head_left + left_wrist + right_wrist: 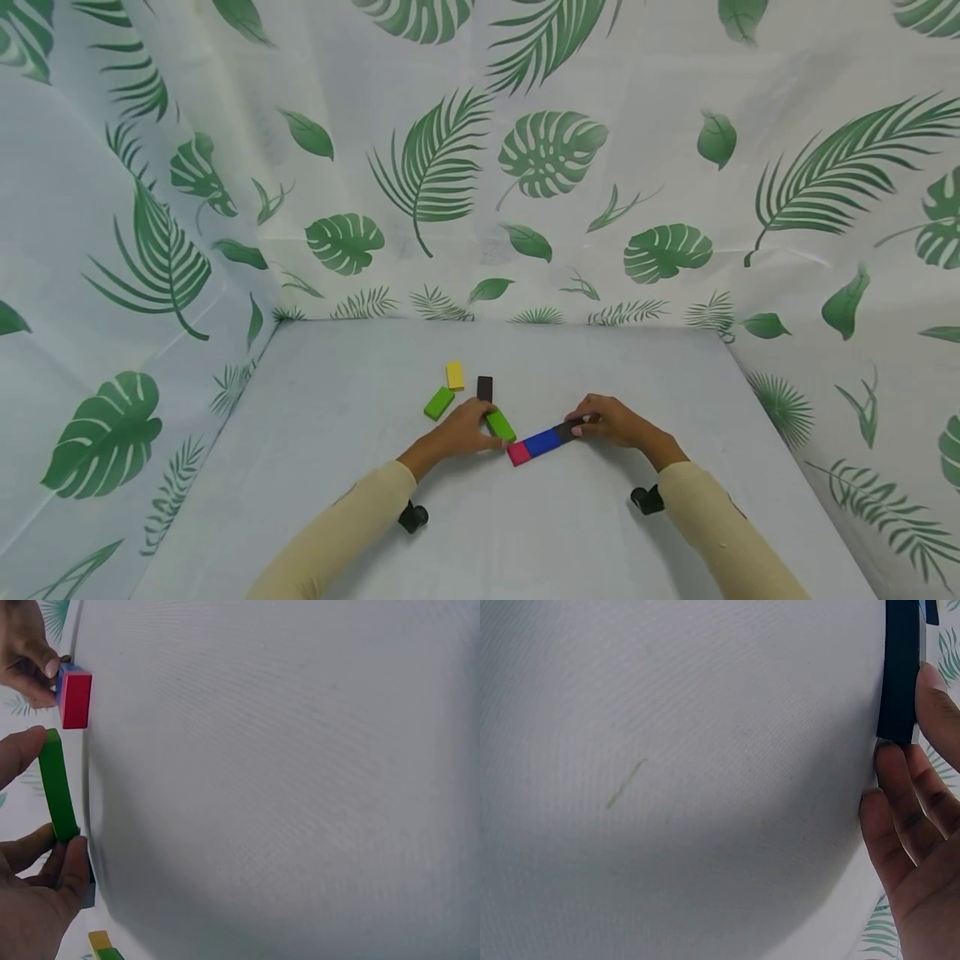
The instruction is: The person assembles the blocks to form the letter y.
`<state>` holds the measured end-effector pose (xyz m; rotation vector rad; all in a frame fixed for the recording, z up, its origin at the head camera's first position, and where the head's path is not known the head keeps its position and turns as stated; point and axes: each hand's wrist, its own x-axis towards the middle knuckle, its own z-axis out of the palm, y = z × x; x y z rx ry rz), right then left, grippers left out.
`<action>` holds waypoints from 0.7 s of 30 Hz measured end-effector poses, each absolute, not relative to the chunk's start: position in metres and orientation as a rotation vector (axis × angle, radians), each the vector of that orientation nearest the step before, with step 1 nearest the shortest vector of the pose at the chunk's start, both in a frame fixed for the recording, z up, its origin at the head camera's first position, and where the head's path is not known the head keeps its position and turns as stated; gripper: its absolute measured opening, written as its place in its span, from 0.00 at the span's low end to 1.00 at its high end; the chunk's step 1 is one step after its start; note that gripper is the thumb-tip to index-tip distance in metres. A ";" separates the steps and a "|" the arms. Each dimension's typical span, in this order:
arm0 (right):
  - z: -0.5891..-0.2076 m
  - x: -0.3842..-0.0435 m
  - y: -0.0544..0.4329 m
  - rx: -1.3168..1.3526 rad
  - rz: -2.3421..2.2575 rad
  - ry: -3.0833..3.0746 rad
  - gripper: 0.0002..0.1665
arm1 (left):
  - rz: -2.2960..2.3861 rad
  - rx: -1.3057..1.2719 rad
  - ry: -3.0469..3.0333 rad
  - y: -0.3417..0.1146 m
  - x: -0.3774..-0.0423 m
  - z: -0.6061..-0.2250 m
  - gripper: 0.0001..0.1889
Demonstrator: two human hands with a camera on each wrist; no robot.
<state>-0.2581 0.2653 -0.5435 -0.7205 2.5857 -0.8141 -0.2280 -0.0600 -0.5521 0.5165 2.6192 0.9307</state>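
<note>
1. Green block (500,425) on or just above the white table (525,533), pinched lengthwise in the left hand (461,429), angled just beside the red block (519,453).
2. In line beyond: blue block (543,442), then dark end block (568,430), gripped at its outer end by the right hand (611,422).
3. Near the left hand: black block (485,388), second green block (439,403), yellow block (455,376).
4. Apparently mid-step, extending the row; next, probably calls for swinging green into line against red, other end steadied.

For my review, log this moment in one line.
left hand: holds green rectangular block; right hand: grips black end of red-blue-black block row; nearby: black block, yellow block, second green block
</note>
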 end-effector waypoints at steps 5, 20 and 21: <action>-0.547 -0.260 0.266 -0.702 -0.810 2.586 0.17 | 0.906 0.529 2.621 -0.059 -0.229 -0.556 0.36; -0.543 -0.257 0.266 -0.709 -0.832 2.566 0.17 | 0.862 0.556 2.616 -0.056 -0.229 -0.555 0.36; -0.543 -0.257 0.266 -0.711 -0.829 2.567 0.17 | 0.859 0.558 2.617 -0.056 -0.229 -0.555 0.36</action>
